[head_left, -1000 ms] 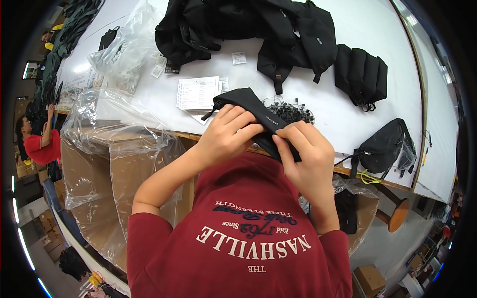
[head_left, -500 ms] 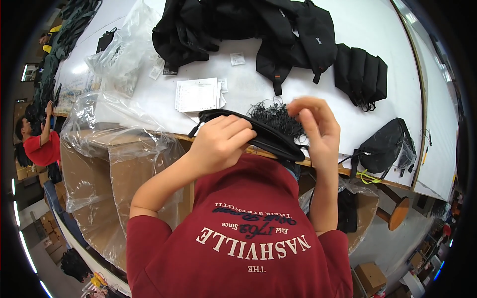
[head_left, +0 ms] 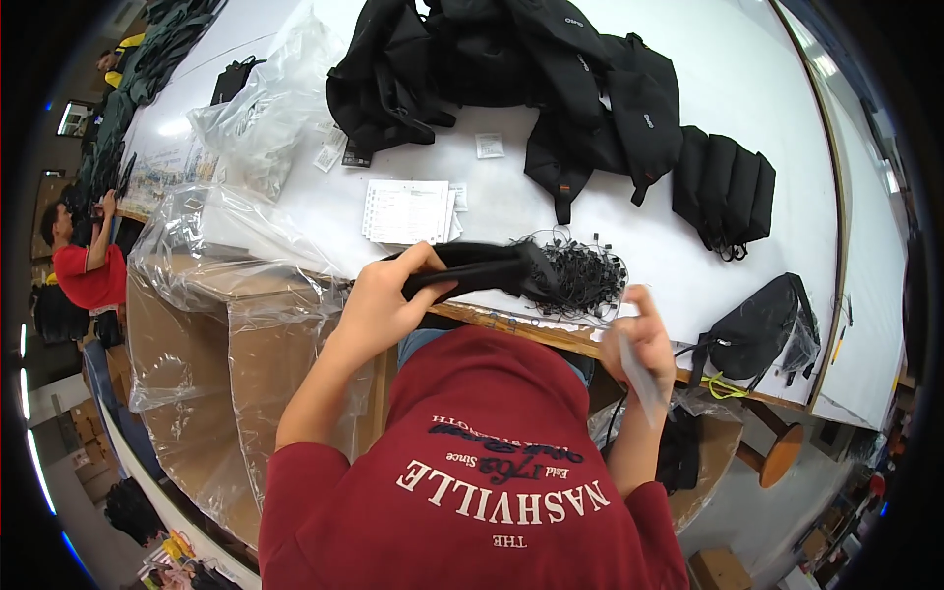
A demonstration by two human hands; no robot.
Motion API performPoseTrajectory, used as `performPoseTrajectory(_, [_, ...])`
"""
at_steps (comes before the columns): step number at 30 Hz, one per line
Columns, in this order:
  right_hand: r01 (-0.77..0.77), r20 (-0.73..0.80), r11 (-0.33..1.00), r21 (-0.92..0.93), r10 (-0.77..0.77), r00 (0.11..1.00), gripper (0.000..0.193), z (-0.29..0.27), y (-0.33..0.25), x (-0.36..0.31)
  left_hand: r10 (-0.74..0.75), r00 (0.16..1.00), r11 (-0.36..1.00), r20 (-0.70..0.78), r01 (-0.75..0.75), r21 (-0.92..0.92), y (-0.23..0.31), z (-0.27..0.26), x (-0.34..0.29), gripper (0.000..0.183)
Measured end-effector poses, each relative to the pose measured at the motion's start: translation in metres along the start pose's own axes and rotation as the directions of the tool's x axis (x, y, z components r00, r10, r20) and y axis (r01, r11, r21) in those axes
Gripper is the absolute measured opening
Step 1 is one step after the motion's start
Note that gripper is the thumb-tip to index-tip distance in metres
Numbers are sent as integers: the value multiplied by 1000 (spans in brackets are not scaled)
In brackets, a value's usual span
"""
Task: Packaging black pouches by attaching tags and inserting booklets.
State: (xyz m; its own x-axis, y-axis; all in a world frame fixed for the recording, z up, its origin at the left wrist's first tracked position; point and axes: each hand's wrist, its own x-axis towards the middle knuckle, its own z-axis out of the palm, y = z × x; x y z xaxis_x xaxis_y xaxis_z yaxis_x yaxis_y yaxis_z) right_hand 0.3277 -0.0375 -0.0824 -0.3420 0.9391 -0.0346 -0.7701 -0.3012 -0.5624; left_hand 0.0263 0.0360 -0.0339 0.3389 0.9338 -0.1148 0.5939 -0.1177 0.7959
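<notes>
My left hand is closed around one end of a small black fabric bag, fingers on top and thumb beneath. The bag is held slightly above the table's front edge, and its far end is blurred. Beside that end lies a tangled pile of black tag strings. To the right, my right hand is closed near the table edge. From it hangs a flat greyish piece, smeared by motion, whose kind I cannot make out.
Black backpacks lie at the back of the white table, with black rolled pieces at the right. Printed cards are stacked behind my left hand. Plastic-lined cardboard boxes stand at left. A black sling bag lies right.
The bag has turned and shifted, my left hand now gripping its left end. My right hand has dropped toward the table edge, and a greyish piece now shows in it.
</notes>
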Motion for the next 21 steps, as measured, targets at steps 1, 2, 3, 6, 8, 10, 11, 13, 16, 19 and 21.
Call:
performPoseTrajectory(1, [97, 15, 993, 72, -99, 995, 52, -24, 3, -7, -1, 1000, 1000, -1, 1, -5, -4, 0, -1, 16])
performPoseTrajectory(2, [120, 86, 973, 198, -139, 987, 46, -29, 4, -2, -13, 995, 1000, 103, 15, -12, -7, 1, -4, 17])
performPoseTrajectory(3, [131, 150, 938, 321, -187, 971, 41, -32, 4, 1, -24, 978, 999, 208, 29, -18, -7, 2, -6, 19])
performPoseTrajectory(6, [357, -298, 934, 25, -334, 894, 39, -13, 0, 9, -44, 871, 982, 489, 126, -137, -1, 7, -13, 25])
performPoseTrajectory(8, [331, -338, 824, -460, -507, 793, 25, -36, -1, 22, 35, 811, 983, 584, 78, -167, -10, 16, -21, 28])
performPoseTrajectory(10, [416, -465, 854, -312, -519, 717, 15, -34, 4, 38, 51, 763, 968, 645, 120, -219, -11, 20, -20, 31])
performPoseTrajectory(11, [475, -428, 861, -183, -505, 750, 17, -38, 12, 45, 68, 760, 964, 647, 116, -238, -15, 22, -19, 32])
performPoseTrajectory(13, [323, -744, 906, -273, -412, 526, 22, 7, 26, 78, 78, 733, 964, 675, 118, -240, -14, 22, -15, 33])
performPoseTrajectory(16, [168, -642, 946, -277, -312, 700, 30, 3, 41, 84, 90, 690, 972, 718, 98, -216, -13, 23, -10, 34])
performPoseTrajectory(19, [249, -536, 929, -274, -362, 763, 32, -15, 51, 90, 104, 671, 978, 734, 66, -199, -11, 23, -8, 35])
performPoseTrajectory(21, [175, -605, 898, -404, -406, 685, 32, -11, 48, 95, 118, 672, 977, 731, 54, -208, -10, 23, -5, 35])
